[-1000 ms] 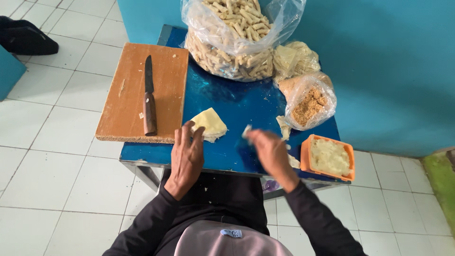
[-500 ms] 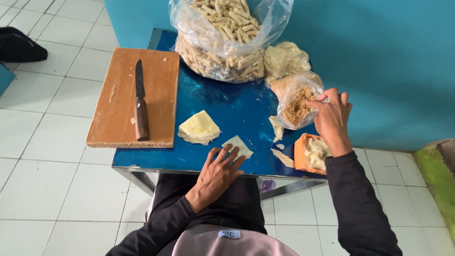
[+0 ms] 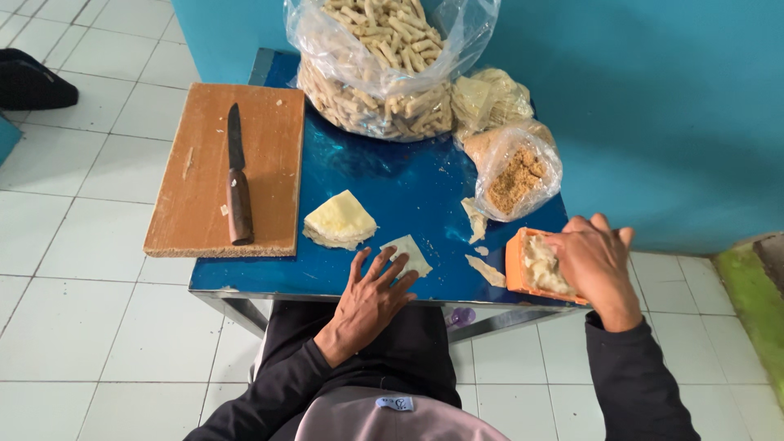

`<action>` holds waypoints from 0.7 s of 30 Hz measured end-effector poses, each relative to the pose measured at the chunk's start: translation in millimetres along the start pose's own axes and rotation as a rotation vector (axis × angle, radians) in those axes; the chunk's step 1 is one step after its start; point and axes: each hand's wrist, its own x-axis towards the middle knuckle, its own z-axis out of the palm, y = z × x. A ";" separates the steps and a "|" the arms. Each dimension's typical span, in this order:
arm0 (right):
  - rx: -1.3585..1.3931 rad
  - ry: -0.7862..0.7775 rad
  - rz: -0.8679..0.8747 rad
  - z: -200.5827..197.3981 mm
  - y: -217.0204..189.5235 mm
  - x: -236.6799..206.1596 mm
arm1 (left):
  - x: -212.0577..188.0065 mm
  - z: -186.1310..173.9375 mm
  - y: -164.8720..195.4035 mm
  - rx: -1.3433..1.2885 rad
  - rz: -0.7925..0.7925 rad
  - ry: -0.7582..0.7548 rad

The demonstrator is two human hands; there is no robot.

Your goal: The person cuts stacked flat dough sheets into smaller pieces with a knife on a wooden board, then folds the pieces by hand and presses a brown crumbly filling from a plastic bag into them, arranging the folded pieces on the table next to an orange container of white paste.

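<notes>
Down at the near edge of the blue tabletop [image 3: 384, 175], the left hand [image 3: 369, 298] lies flat with fingers spread, its fingertips pressing on a single pale wrapper sheet [image 3: 408, 254]. Over on the right, the right hand [image 3: 594, 263] reaches into the orange tub [image 3: 516, 265] of pale filling at the tabletop's near right corner, fingers curled down into it; just what they pinch, I cannot tell. Between the two hands lie a few torn scraps of wrapper [image 3: 487, 270]. Just beyond the left hand sits a neat stack of wrappers [image 3: 339, 220], close beside the wooden cutting board [image 3: 196, 171], which overhangs the left edge with a dark-handled knife [image 3: 237, 180] lying along it. Farther back on the right, a small clear bag of brown crumbs [image 3: 514, 175] stands open, and at the far edge, a big clear bag full of pale rolled sticks [image 3: 380, 69].
</notes>
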 end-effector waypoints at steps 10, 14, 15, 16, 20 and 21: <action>0.222 0.071 -0.033 5.5 -8.1 -5.9 | -1.6 -2.7 2.8 0.001 -0.030 0.016; 0.528 0.242 -0.259 -5.4 -35.8 0.7 | -5.7 -6.7 4.4 -0.049 -0.057 0.058; 0.638 0.318 -0.358 -4.2 -54.7 1.0 | -6.6 -7.4 4.7 -0.030 -0.064 0.056; 0.708 0.311 -0.408 -0.1 -78.9 2.5 | -7.0 -7.7 4.8 -0.010 -0.069 0.054; 0.645 0.191 -0.410 19.7 -154.5 2.4 | -8.3 -7.0 6.3 0.026 -0.089 0.041; 0.560 0.208 -0.429 23.9 -163.5 -1.2 | -8.4 -6.7 6.4 0.027 -0.087 0.045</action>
